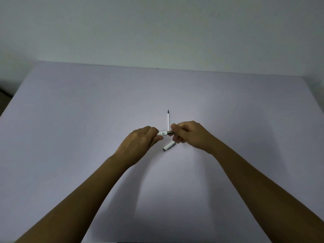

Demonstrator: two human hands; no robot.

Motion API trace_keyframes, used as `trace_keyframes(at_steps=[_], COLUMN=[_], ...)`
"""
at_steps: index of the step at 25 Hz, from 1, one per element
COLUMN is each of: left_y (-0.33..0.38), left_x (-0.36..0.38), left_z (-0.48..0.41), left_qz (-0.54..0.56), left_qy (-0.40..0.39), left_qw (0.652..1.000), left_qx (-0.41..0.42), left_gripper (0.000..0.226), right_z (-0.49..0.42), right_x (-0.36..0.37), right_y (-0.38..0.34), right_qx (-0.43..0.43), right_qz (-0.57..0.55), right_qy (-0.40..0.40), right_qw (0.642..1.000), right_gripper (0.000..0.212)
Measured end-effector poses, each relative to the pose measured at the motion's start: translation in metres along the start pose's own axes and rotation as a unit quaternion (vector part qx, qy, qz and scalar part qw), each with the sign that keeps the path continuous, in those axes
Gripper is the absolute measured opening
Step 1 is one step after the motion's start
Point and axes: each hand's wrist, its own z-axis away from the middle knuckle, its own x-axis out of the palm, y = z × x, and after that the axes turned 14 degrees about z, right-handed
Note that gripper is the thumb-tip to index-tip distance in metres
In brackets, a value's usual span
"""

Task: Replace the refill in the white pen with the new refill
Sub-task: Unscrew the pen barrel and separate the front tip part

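The white pen [163, 134] is held level above the table between both hands. My left hand [140, 142] grips its white barrel, which bears a small printed mark. My right hand [189, 134] pinches the silver front section of the pen. A thin white refill [168, 120] with a dark tip lies on the table just behind the hands, pointing away from me. The white pen cap [169, 146] with a silver clip lies on the table below my right fingers.
The pale lilac table [87, 120] spreads wide on all sides of the hands. Its far edge meets a plain light wall [157, 32]. A dark gap shows beyond the table's left edge.
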Motion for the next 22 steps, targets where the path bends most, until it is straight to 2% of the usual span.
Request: trace_keyframes(at_steps=[2,3,7,10,12,15,18,20,22], left_y=[-0.0012,-0.0017,-0.0039,-0.0068,-0.0085,-0.0086,-0.0083,-0.0093,-0.0095], left_x=[-0.0007,-0.0009,-0.0018,-0.0021,-0.0028,-0.0035,-0.0019,-0.0006,0.0001], left_z=[-0.0013,-0.0017,-0.0038,-0.0046,-0.0048,-0.0054,-0.0051,-0.0047,-0.0044], left_qz=[-0.002,-0.002,-0.002,0.001,0.007,0.007,0.008,0.013,0.014], left_qy=[-0.001,0.000,0.004,0.001,0.004,0.002,0.002,0.004,0.003], left_qw=[1.000,1.000,1.000,1.000,1.000,1.000,1.000,1.000,1.000], left_qx=[0.002,0.001,0.005,-0.001,-0.009,-0.006,-0.008,-0.014,-0.013], left_gripper=[0.020,0.020,0.020,0.022,0.022,0.021,0.020,0.021,0.022], right_z=[-0.0028,-0.0039,-0.0065,-0.0080,-0.0082,-0.0088,-0.0085,-0.0078,-0.0077], right_x=[-0.0007,-0.0010,-0.0001,-0.0001,-0.0024,-0.0024,-0.0020,-0.0027,-0.0020], right_y=[0.0016,0.0024,0.0040,0.0061,0.0057,0.0044,0.0048,0.0045,0.0023], right_qx=[-0.021,-0.026,0.014,-0.013,-0.010,0.017,-0.011,-0.004,0.035], right_qz=[0.000,-0.018,-0.055,-0.081,-0.103,-0.054,-0.079,-0.105,-0.066], right_qy=[0.008,0.008,0.006,0.019,0.005,-0.013,-0.004,-0.012,-0.011], right_qw=[1.000,0.999,0.998,0.996,0.995,0.998,0.997,0.994,0.997], right_gripper=[0.006,0.006,0.026,0.005,0.014,0.025,0.004,0.017,0.022])
